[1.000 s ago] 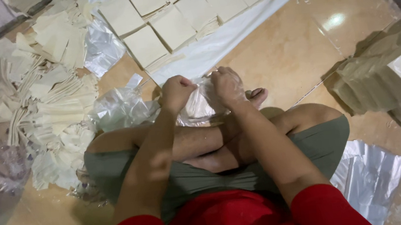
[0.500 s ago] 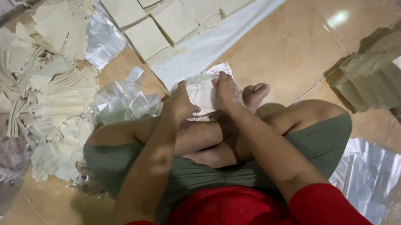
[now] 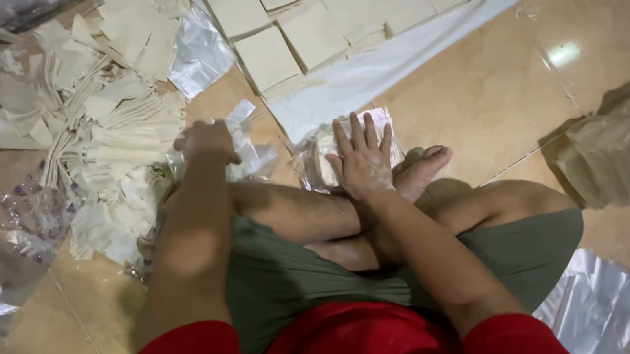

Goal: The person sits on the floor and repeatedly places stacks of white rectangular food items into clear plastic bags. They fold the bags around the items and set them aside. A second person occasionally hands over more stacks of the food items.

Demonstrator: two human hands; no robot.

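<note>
Glossy tan floor tiles (image 3: 495,93) fill the head view, and the person sits cross-legged on them in a red top and grey-green shorts, everything laid within arm's reach. Straight ahead, the right hand (image 3: 363,160) lies palm-down with its fingers (image 3: 352,135) stretched flat and spread on a filled clear packet (image 3: 321,156), which rests on the floor just in front of the crossed shins and beside a bare foot (image 3: 423,171); the flat press looks meant to keep the packet still or flatten it, not to grip it. Off to the left, the left hand (image 3: 207,142) is curled, fingers bent down onto crumpled clear plastic bags (image 3: 253,156), though whether they have pinched one I cannot tell. Beyond the packet a white cloth (image 3: 397,65) carries rows of pale square sheets (image 3: 298,32), spread apart. A loose heap of folded pale pieces (image 3: 117,136) lies at far left, and a stack of tan layers (image 3: 629,157) sits at right.
</note>
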